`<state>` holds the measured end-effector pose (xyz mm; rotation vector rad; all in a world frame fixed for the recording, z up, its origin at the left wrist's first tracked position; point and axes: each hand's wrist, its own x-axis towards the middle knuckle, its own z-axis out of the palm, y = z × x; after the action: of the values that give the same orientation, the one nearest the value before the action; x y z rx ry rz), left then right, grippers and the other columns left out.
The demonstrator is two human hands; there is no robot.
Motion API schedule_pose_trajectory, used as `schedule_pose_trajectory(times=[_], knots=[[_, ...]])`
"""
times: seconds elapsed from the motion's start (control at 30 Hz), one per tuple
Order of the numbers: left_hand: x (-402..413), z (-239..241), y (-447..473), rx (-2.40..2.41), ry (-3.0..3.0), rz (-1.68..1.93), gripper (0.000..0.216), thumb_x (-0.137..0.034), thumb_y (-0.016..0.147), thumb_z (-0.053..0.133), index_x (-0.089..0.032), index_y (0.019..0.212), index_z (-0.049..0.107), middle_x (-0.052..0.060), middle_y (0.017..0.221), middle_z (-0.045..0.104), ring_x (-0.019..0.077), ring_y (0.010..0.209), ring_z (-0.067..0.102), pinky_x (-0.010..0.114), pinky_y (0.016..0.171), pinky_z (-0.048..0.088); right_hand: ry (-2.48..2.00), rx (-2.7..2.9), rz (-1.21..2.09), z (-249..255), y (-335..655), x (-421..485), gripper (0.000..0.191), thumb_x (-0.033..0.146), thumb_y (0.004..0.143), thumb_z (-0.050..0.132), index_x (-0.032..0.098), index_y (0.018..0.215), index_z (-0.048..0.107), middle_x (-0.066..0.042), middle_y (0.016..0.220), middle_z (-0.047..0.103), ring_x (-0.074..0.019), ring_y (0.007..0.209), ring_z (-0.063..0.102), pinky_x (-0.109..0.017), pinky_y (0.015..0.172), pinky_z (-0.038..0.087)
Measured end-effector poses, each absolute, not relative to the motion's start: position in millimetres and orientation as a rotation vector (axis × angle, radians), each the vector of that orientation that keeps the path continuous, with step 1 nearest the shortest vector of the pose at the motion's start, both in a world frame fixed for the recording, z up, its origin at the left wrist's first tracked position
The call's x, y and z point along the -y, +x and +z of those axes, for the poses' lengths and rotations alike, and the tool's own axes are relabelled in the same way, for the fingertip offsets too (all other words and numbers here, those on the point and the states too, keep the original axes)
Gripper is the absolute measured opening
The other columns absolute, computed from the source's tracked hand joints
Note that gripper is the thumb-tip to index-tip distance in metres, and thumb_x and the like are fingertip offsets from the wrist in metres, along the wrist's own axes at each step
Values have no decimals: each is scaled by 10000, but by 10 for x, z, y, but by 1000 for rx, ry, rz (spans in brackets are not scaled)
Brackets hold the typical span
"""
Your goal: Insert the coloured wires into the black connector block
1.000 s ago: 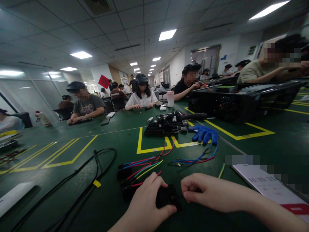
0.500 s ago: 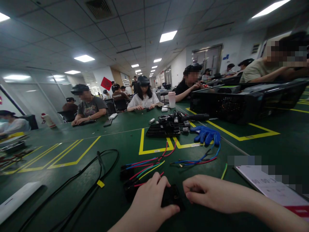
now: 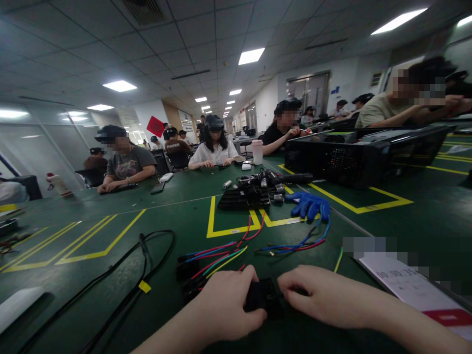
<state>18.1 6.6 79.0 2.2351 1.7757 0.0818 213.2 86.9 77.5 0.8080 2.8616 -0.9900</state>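
My left hand [image 3: 224, 307] is closed around a small black block [image 3: 262, 296] lying on the green table [image 3: 165, 211] near the front edge. My right hand [image 3: 317, 295] is curled in a pinch against the block's right side; what its fingertips hold is hidden. Red, blue, green and yellow wires [image 3: 217, 255] fan out from black connectors [image 3: 186, 270] just behind my left hand. A second bundle of blue and red wires [image 3: 295, 244] lies loose farther right.
A black cable [image 3: 121, 275] with a yellow tag loops at the left. A blue glove [image 3: 309, 204], a black tray of parts [image 3: 245, 196] and a large black case [image 3: 354, 157] sit farther back. A white printed sheet [image 3: 416, 290] lies at right. Several people sit around the table.
My hands have stayed on the block, with the left one shifted slightly lower round it. The view has swung a little to the right and back.
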Motion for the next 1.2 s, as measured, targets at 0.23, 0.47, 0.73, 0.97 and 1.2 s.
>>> schedule_pose_trajectory(times=[0.23, 0.47, 0.73, 0.97, 1.2], knots=[[-82, 751, 162, -1804, 2182, 124, 318, -463, 741, 656, -260, 943, 517, -35, 737, 605, 197, 668, 577, 248, 511, 302, 860, -2832, -914, 779, 2136, -864, 261, 328, 902, 415, 196, 751, 582, -23, 776, 612, -172, 708, 543, -271, 595, 348], [-118, 740, 146, -1786, 2204, 115, 374, -561, 735, 651, -268, 926, 520, -37, 730, 595, 191, 665, 569, 233, 498, 269, 873, -2816, -941, 761, 2123, -830, 266, 323, 905, 419, 200, 747, 594, -21, 792, 619, -176, 731, 544, -275, 610, 350], [-96, 830, 160, -1782, 2176, 45, 323, -516, 772, 643, -260, 934, 533, -28, 738, 606, 200, 697, 580, 236, 524, 301, 839, -2732, -1070, 824, 2155, -844, 280, 294, 910, 394, 209, 818, 644, -20, 813, 614, -176, 746, 549, -278, 626, 366], [-69, 815, 195, -1830, 2212, -5, 346, -539, 785, 623, -259, 963, 526, -10, 822, 627, 217, 748, 595, 263, 604, 384, 913, -2756, -989, 874, 2154, -825, 295, 268, 902, 386, 207, 798, 656, -33, 796, 619, -192, 752, 554, -298, 653, 373], [-89, 825, 180, -1813, 2243, -8, 325, -529, 784, 624, -262, 935, 516, -20, 781, 614, 219, 729, 593, 261, 571, 369, 904, -2740, -1015, 878, 2141, -844, 288, 259, 895, 386, 200, 798, 651, -32, 799, 615, -190, 747, 551, -291, 638, 372]])
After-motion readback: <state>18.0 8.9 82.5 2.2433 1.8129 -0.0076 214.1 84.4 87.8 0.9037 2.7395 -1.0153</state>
